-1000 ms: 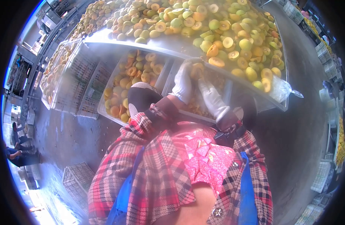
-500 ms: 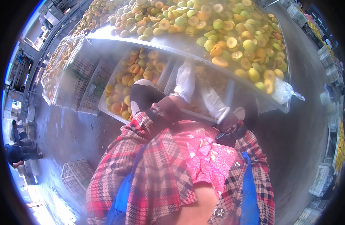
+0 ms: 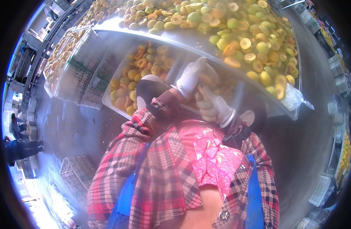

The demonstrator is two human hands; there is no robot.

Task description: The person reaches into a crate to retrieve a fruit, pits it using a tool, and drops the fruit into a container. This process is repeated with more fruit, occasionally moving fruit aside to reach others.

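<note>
My left hand point(image 3: 191, 77), in a white glove, is above the crate in front of my lap. Its fingers are bent round a blurred yellow-orange piece that looks like a peach point(image 3: 206, 79). Close below it is my right hand point(image 3: 212, 106), also gloved, with fingers curled and thumb towards the left hand. What the right fingers hold, if anything, is hidden. Under both hands a crate point(image 3: 237, 93) holds small brownish pieces, seen through haze. Beside it, to the left, a crate point(image 3: 106, 100) is filled with yellow and orange peaches.
A metal-edged table point(image 3: 152, 37) heaped with halved peaches point(image 3: 255, 45) spans the front. A knotted clear plastic bag point(image 3: 295, 100) hangs at its right corner. Stacked crates point(image 3: 82, 70) stand at left, and another crate point(image 3: 78, 171) lies on the floor. A person point(image 3: 21, 149) is at far left.
My left hand has drawn back slightly from the table edge, with its fingers now bent. My right hand has turned and its curled fingers show near the left hand. The view has shifted slightly.
</note>
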